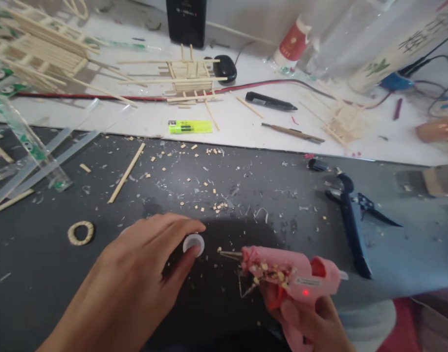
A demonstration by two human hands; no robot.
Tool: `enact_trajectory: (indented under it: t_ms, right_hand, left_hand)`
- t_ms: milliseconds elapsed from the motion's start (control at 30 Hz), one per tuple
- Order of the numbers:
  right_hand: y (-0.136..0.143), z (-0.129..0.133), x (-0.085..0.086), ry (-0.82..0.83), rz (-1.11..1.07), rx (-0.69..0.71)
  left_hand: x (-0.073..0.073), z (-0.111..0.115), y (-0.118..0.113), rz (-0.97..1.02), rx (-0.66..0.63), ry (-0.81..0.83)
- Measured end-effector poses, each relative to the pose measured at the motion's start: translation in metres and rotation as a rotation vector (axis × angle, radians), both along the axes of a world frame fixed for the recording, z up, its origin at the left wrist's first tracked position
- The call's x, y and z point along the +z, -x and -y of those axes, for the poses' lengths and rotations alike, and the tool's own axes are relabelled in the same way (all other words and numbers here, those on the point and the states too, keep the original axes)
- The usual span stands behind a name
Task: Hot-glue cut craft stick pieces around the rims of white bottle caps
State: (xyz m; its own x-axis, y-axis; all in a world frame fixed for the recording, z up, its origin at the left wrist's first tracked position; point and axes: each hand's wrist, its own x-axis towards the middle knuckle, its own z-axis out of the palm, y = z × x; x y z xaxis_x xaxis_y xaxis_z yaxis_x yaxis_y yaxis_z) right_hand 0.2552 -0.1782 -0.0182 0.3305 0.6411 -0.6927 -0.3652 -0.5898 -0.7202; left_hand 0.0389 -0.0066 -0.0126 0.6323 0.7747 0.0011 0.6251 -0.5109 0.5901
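Observation:
My left hand (146,264) has its thumb and fingers curled round a small white round cap (191,241), its hollow opening facing up. The thumb tip lies over the cap's near edge. In my right hand (312,318) is a pink hot glue gun (282,264), fingers wrapped round its handle. A red light glows on its side, and bits of wood stick to its body. Its metal nozzle points left at the cap, a short gap apart, with a small wood bit at the tip. A ring of wood pieces (80,233) lies left of my left hand.
Dark pliers-like cutters (352,220) lie at the right. Wood chips and glue threads litter the dark table (99,288). On the white strip behind are stick models (190,76), a yellow lighter (190,127), a black pen (271,101) and a paper cup (293,43). Clear glue sticks (58,159) lie left.

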Motion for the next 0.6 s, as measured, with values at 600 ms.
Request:
enact_trajectory:
  t_ms: [600]
  right_hand:
    - [-0.017, 0.017, -0.026, -0.185, -0.062, 0.089]
  left_hand:
    - [0.015, 0.002, -0.018, 0.408, -0.005, 0.361]
